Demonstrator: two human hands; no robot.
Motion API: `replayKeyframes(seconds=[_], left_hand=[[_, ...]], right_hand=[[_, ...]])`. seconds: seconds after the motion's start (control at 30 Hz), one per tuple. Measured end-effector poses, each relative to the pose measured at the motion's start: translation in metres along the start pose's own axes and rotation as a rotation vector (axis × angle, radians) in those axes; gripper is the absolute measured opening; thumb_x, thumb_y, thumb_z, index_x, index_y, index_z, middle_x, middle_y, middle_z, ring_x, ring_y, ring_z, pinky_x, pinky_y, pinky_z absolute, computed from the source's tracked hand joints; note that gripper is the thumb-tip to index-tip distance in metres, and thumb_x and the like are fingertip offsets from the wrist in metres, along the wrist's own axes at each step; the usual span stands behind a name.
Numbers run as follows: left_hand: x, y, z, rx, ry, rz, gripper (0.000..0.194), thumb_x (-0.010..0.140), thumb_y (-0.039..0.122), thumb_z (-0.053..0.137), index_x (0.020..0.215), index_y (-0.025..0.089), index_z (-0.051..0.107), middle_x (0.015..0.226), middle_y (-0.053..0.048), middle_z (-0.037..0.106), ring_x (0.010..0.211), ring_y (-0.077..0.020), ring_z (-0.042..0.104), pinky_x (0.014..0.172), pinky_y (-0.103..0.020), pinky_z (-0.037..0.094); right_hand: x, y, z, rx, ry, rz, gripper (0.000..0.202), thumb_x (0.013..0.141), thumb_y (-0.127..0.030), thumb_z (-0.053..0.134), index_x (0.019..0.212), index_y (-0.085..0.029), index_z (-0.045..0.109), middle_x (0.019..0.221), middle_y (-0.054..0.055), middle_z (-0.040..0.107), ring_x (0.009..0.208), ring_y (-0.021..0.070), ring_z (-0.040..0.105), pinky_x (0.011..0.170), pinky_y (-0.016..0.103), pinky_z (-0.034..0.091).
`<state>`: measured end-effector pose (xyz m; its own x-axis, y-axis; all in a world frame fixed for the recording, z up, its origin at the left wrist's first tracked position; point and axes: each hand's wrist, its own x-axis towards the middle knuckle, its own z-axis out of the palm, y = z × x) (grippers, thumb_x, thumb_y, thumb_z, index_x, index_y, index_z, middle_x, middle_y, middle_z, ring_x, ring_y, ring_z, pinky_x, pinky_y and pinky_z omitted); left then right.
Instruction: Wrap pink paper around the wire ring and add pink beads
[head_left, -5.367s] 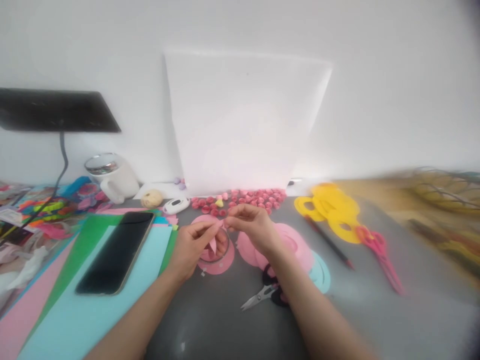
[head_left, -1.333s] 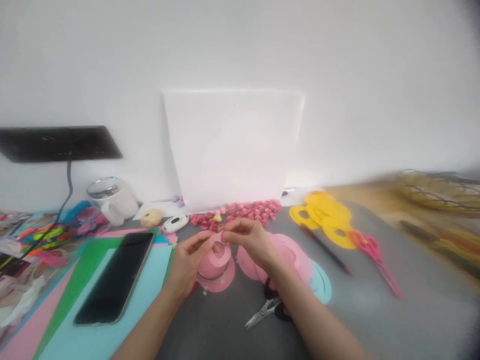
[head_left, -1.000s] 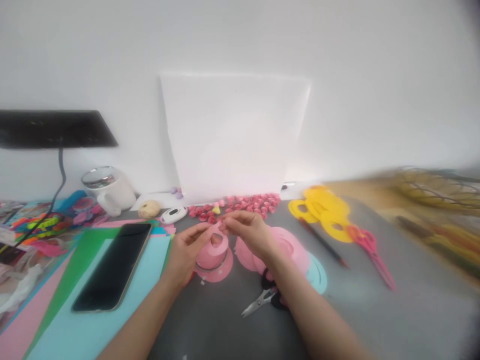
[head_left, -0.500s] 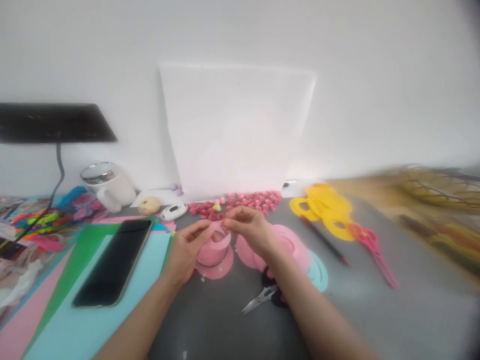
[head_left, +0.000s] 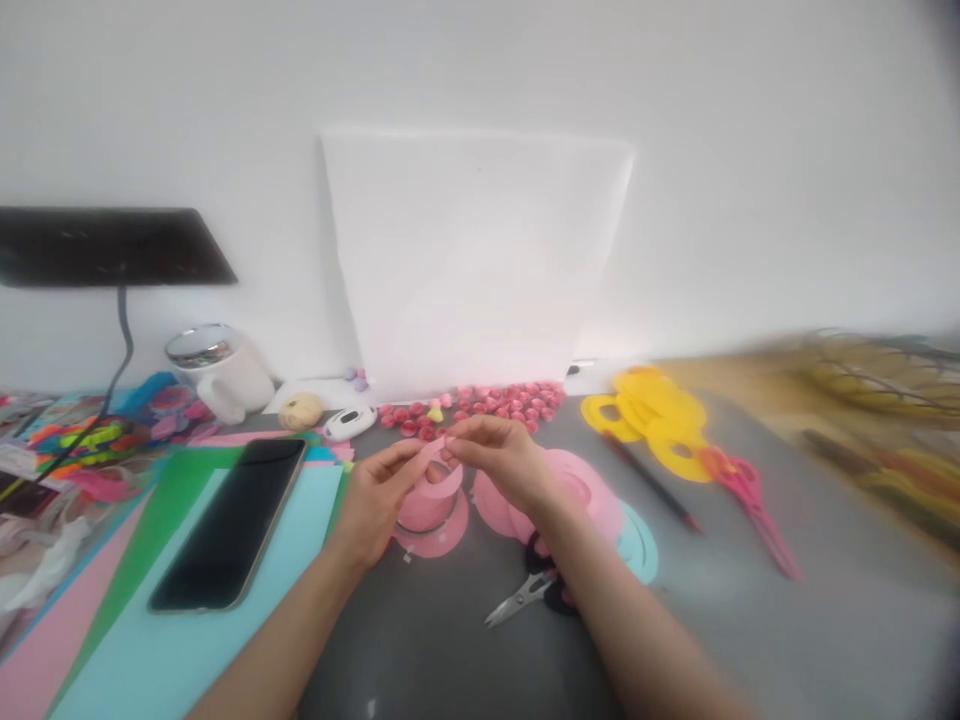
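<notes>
Hands pinching a curled pink paper strip, grey tabletop spreading between forearms, scissors jutting in from the right

left hand: bare, slim-fingered | right hand: bare, slim-fingered | left forearm: bare, slender, evenly tapered | right forearm: bare, slender, evenly tapered

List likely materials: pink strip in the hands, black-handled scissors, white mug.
Pink strip: likely paper or thin card, matte; it curls as a thin, dull band.
Black-handled scissors: metal blades, by their silvery grey look; handles probably plastic, partly hidden.
White mug: smooth body, ceramic or coated metal, can't tell; the mirror-like top suggests metal or a chrome finish.
</notes>
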<state>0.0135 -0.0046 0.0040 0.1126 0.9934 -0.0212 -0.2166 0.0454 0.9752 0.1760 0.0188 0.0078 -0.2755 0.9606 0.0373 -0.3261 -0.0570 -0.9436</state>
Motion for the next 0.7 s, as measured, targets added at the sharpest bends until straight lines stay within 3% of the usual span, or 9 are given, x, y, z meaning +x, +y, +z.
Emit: replayKeyframes(seconds=[0.2,0.4,0.6,0.7], left_hand=[[-0.0012,0.0001,0.002,0.035,-0.023,0.007,0.019,0.073,0.031,0.066,0.083,0.017,0.072,0.069,-0.003,0.061,0.075,-0.0166,0.056,0.076,-0.028,0.046],[-0.0011,0.0004,0.0019,0.044,-0.031,-0.012,0.019,0.073,0.032,0.065,0.082,0.016,0.071,0.069,-0.003,0.06,0.075,-0.0165,0.055,0.074,-0.027,0.046],[-0.0009,-0.001,0.0014,0.039,-0.037,-0.017,0.02,0.073,0.032,0.066,0.082,0.015,0.07,0.07,-0.004,0.063,0.075,-0.0168,0.057,0.074,-0.029,0.046],[-0.0006,-0.0029,0.0005,0.016,-0.024,-0.022,0.021,0.072,0.032,0.067,0.084,0.015,0.07,0.072,-0.005,0.065,0.075,-0.0178,0.058,0.074,-0.03,0.047]], right_hand=[[-0.0031,-0.0036,0.0031,0.001,-0.064,0.004,0.021,0.062,-0.029,0.075,0.072,-0.016,0.063,0.064,0.001,0.066,0.063,0.0153,0.063,0.069,0.032,0.05],[-0.0021,0.0001,0.0,-0.034,-0.019,0.005,0.022,0.061,-0.03,0.076,0.073,-0.016,0.065,0.07,0.002,0.068,0.064,0.0141,0.062,0.069,0.031,0.05],[-0.0006,0.0019,-0.0005,-0.046,0.018,-0.016,0.019,0.06,-0.027,0.076,0.066,-0.015,0.063,0.061,0.0,0.064,0.056,0.0102,0.058,0.059,0.025,0.048],[-0.0012,-0.0004,0.0006,-0.064,0.038,0.0,0.019,0.06,-0.029,0.076,0.067,-0.015,0.065,0.063,0.0,0.065,0.058,0.0112,0.059,0.062,0.027,0.049]])
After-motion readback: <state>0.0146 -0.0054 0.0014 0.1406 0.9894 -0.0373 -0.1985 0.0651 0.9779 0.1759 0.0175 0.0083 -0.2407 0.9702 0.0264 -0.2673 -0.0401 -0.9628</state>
